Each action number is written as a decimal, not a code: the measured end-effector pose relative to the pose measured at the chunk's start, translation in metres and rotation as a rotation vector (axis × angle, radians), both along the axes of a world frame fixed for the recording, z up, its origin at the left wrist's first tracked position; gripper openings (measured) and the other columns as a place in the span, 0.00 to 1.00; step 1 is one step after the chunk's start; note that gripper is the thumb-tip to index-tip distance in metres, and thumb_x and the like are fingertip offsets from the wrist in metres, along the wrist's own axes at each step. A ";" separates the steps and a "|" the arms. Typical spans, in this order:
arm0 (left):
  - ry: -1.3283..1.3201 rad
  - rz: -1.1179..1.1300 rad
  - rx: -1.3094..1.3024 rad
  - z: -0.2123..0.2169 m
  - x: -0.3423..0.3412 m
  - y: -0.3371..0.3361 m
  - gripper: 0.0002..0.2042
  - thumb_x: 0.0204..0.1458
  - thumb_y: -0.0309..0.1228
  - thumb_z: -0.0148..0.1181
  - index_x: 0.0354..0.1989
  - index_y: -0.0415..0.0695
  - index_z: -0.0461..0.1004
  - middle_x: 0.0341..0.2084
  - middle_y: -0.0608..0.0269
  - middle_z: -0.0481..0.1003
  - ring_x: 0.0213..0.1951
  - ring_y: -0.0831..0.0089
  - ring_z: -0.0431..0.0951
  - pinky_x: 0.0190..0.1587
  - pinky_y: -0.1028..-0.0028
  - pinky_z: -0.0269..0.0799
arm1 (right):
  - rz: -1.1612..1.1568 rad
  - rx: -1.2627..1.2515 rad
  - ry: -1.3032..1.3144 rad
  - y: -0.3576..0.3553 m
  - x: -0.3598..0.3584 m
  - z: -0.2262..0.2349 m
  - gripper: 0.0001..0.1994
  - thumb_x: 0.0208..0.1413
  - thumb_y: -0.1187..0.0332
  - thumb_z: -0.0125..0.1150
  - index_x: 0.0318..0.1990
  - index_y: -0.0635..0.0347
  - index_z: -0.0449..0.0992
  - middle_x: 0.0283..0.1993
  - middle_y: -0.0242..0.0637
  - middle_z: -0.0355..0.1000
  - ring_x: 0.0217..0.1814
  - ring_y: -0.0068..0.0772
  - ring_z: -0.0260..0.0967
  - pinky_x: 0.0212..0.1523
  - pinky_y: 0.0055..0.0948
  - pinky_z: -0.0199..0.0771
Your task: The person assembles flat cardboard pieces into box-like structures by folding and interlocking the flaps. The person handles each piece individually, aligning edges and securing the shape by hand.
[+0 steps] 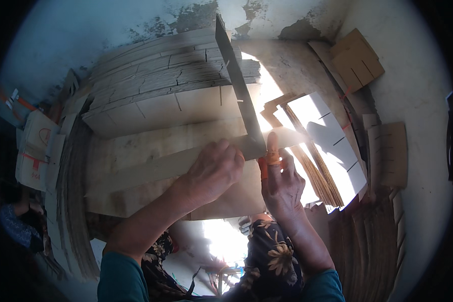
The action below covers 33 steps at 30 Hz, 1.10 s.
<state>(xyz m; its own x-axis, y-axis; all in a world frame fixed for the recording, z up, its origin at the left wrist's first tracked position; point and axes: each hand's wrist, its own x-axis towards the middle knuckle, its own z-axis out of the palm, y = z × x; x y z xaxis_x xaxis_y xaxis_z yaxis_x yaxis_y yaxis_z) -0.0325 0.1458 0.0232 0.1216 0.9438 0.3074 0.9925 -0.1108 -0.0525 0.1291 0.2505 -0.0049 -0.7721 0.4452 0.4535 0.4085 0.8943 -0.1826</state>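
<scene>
A rough wall (136, 20) with peeling paint stands at the back, and strong sunlight falls on the floor (423, 75) at the right. In the middle lies a large stack of cardboard sheets (171, 85), and I describe the other places from this stack.

In front of the stack, the person holds two slotted cardboard strips that cross each other. The long strip (151, 168) lies almost flat, across the front of the stack. The left hand (214, 171) is closed over it near its right end, fingers curled on top, probably to keep it steady. The upright strip (236, 80) rises from the crossing point and leans over the stack, edge toward the camera; it seems to sit in a slot of the long strip. The right hand (282, 181) is just right of the crossing, half open, with the index finger stretched up and touching the joint. Orange tape (269, 160) wraps some of its fingers, perhaps as protection from the card edges.

To the right of the stack more slotted pieces (332, 141) lie in the sun, and some brown ones (357, 58) rest near the wall. To the left of the stack, folded boxes (35, 146) stand on edge.
</scene>
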 end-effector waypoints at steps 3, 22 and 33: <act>0.026 0.001 0.000 0.000 0.007 -0.002 0.17 0.35 0.22 0.60 0.37 0.30 0.72 0.26 0.57 0.71 0.33 0.66 0.72 0.34 0.70 0.73 | -0.011 -0.106 0.020 -0.004 -0.005 0.018 0.43 0.49 0.81 0.51 0.73 0.56 0.38 0.52 0.57 0.65 0.39 0.55 0.74 0.30 0.41 0.79; 0.115 0.524 0.111 -0.028 -0.135 0.047 0.24 0.39 0.31 0.71 0.44 0.37 0.68 0.37 0.55 0.70 0.44 0.59 0.69 0.45 0.63 0.66 | 0.178 -0.219 0.304 0.005 -0.010 -0.014 0.39 0.50 0.89 0.52 0.71 0.66 0.46 0.47 0.54 0.74 0.38 0.43 0.79 0.37 0.31 0.80; 0.054 0.289 0.311 -0.038 -0.134 0.040 0.09 0.40 0.22 0.64 0.31 0.40 0.73 0.30 0.58 0.74 0.37 0.60 0.73 0.41 0.63 0.71 | 0.237 -0.092 0.375 0.008 -0.011 -0.020 0.38 0.48 0.89 0.56 0.68 0.68 0.52 0.54 0.58 0.70 0.40 0.42 0.79 0.36 0.31 0.80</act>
<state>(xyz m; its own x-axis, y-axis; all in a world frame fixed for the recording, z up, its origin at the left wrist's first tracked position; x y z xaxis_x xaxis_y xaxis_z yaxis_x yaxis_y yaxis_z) -0.1664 0.1862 -0.0147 -0.1100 0.8050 0.5829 0.9753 0.2004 -0.0926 0.1178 0.2588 -0.0252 -0.6474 0.3276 0.6881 0.0847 0.9283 -0.3622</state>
